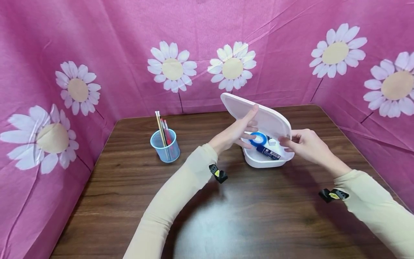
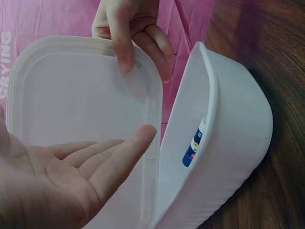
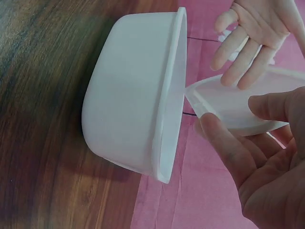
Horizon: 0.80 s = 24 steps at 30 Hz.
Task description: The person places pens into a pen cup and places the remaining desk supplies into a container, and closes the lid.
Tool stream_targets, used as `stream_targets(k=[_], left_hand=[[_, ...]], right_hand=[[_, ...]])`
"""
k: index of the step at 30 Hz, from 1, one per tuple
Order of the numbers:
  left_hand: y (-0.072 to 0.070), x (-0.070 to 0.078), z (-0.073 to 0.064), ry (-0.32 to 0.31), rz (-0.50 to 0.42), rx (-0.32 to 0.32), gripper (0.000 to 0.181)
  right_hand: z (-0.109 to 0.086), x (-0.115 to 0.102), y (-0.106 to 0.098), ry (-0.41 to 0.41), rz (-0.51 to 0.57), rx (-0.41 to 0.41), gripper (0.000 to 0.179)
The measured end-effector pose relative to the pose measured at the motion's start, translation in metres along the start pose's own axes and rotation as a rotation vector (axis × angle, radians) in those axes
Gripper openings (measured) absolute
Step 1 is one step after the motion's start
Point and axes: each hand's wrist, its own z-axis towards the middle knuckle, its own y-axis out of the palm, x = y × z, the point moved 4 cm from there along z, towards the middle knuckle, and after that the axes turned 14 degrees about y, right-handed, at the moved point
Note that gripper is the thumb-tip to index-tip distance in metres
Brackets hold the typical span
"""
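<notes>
A white plastic box (image 1: 263,163) sits on the table, its white lid (image 1: 268,120) raised and tilted over it. With thumb and fingers, my right hand (image 1: 305,145) pinches the lid's right edge; the right wrist view shows the lid (image 3: 238,102) between them. My left hand (image 1: 234,133) is at the lid's left side, fingers straight and spread in front of its underside. Inside the box lie a blue ring-shaped roll (image 1: 258,139), a dark blue labelled item (image 1: 268,153) and a small white piece (image 1: 272,141). A blue-and-white tube (image 2: 194,145) shows inside in the left wrist view.
A light blue mesh cup (image 1: 168,151) with several pencils and pens (image 1: 164,129) stands left of the box on the brown wooden table (image 1: 129,187). Pink cloth (image 1: 200,21) with white flowers hangs behind and along both sides.
</notes>
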Motion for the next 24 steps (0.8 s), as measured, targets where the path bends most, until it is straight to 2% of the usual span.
stream_targets(k=[5,9,13,18,24], left_hand=[[-0.003,-0.001,0.001,-0.006,0.03,-0.006,0.1],[-0.003,-0.002,0.001,0.02,0.037,-0.019,0.092],[-0.003,-0.003,0.001,0.058,0.037,-0.031,0.082],[0.0,-0.004,0.0,0.091,0.037,-0.032,0.071],[0.0,-0.011,0.002,0.089,-0.01,-0.015,0.053]], right_hand=[[0.002,-0.002,0.002,-0.078,-0.075,0.078,0.014],[0.002,-0.002,0.002,-0.144,-0.116,0.134,0.011],[0.001,0.001,0.002,-0.161,-0.136,0.184,0.007],[0.001,0.007,-0.001,-0.145,-0.14,0.202,0.027],[0.002,0.013,-0.004,-0.121,-0.159,0.183,0.045]])
